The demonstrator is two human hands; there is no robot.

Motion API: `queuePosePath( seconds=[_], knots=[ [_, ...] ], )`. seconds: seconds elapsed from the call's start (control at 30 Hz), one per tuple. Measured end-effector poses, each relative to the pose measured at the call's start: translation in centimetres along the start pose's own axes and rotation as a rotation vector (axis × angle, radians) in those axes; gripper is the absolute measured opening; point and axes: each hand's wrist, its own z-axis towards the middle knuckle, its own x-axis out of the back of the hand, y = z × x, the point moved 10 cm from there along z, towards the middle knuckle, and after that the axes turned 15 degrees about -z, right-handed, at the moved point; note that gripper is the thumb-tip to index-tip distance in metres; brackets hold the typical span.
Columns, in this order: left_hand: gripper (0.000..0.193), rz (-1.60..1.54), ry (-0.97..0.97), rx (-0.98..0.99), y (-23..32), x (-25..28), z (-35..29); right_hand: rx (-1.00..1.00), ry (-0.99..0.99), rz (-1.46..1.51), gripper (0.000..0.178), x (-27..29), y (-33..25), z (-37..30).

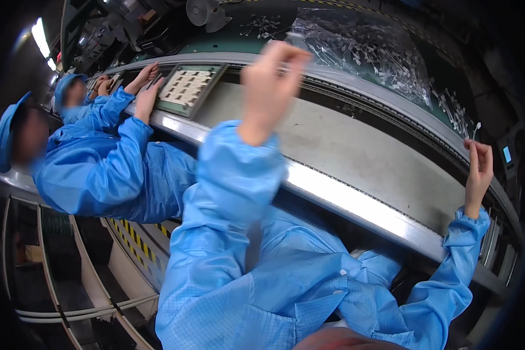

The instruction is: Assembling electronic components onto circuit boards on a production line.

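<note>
My left hand [269, 87] is raised over the near part of the conveyor, its fingers bent but smeared by motion. Whether anything is in it cannot be made out. Far to the right, my right hand [478, 169] pinches a thin lead with a small white end [477, 126] between thumb and fingers. Just beyond that hand, loose white leads with small ends [454, 112] lie on the green shelf [434, 73]. A clear plastic bag [361, 44] heaped with many similar white leads spreads across the same shelf.
A grey conveyor belt [356, 151] runs in front of me, with a shiny metal rail [356, 198] along its near edge. To the left, a co-worker in blue [99, 169] reaches toward a tray of pale parts [188, 87]. A fan [207, 14] stands behind.
</note>
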Motion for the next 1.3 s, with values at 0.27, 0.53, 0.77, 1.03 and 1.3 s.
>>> queuePosePath(
  seconds=[0.27, 0.53, 0.77, 1.03, 1.3],
  knots=[
    [0.014, 0.838, 0.035, 0.191, -15.5, 20.7, -0.1, 0.036, -0.037, -0.093, 0.015, -1.0, -1.2, 0.4],
    [0.014, 0.706, -0.098, 0.653, -23.8, 18.3, -3.8, -0.007, -0.023, -0.082, 0.015, 0.0, 1.2, -0.2],
    [0.021, 0.711, -0.156, 0.651, -21.4, 17.3, -3.7, 0.021, -0.026, -0.089, 0.015, 0.7, -1.2, 0.0],
    [0.012, 0.260, -0.367, 0.504, -18.4, 15.2, -2.6, 0.041, 0.003, -0.127, 0.015, -7.7, -15.6, 2.2],
    [0.007, 0.055, -0.574, 0.288, -20.5, 14.9, -3.1, 0.046, -0.085, 0.027, 0.014, -23.3, -27.6, 4.7]
  ],
)
